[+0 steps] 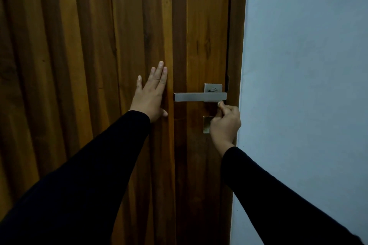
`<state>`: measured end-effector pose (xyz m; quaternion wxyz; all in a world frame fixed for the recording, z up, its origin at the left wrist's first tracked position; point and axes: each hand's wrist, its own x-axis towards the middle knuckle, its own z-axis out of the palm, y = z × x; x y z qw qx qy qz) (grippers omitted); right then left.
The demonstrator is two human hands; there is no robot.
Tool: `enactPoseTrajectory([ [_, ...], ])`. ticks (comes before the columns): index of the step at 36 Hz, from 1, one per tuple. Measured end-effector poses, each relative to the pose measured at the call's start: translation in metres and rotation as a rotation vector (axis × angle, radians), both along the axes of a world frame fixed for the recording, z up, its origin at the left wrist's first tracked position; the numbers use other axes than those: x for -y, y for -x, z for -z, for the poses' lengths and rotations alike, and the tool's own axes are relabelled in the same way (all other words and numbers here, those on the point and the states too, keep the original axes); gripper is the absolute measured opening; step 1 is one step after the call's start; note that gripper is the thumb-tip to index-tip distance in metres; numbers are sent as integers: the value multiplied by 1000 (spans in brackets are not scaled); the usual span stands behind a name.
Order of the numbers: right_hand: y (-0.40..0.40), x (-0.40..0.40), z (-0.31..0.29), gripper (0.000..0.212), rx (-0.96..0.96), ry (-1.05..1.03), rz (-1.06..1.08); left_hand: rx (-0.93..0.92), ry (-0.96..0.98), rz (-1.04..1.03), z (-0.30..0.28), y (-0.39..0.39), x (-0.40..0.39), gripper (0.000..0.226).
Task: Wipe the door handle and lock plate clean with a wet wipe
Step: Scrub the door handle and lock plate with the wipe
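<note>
L hand (150,96) flat on wooden door (89,45), fingers straight, just left of lever handle (199,97). R hand (226,123) curled under handle's right end near door edge, fingertips at square rose plate (213,87), partly covering lock plate (207,124) below. Wipe not discernible. Pale wall (308,85) at right.

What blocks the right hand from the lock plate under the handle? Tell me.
Nothing visible does. The right hand, fingers curled, is up against the underside of the door handle at its pivot end and partly covers the lock plate. No wipe shows in it.
</note>
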<state>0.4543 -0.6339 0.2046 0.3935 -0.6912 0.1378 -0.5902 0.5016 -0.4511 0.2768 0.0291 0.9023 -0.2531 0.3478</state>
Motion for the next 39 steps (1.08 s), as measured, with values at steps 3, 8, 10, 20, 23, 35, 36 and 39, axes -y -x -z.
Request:
enactPoseTrajectory([
  [3, -1, -6, -1, 21, -22, -73, -19, 11, -3, -6, 0, 2, 0, 132],
  [8, -9, -31, 1, 15, -77, -62, -63, 25, -6, -17, 1, 3, -1, 131],
  [10, -11, -41, 0, 17, -91, 5, -30, 33, -10, -18, 2, 3, 0, 131],
  [20, -5, -49, 1, 22, -184, 369, -14, 45, 9, -11, 3, -2, 0, 134],
  [23, 1, -44, 4, 22, -207, 499, -62, 45, 12, -10, 3, -1, 0, 134],
  [35, 7, -35, -4, 18, 24, 330, -18, 41, 5, -9, 3, 1, 0, 131],
  [36, 4, -36, -4, 18, 20, 314, -23, 41, 8, -7, 3, 1, 0, 130],
  [39, -1, -42, -4, 20, 13, 288, -36, 45, 11, -3, 3, 0, -2, 131],
])
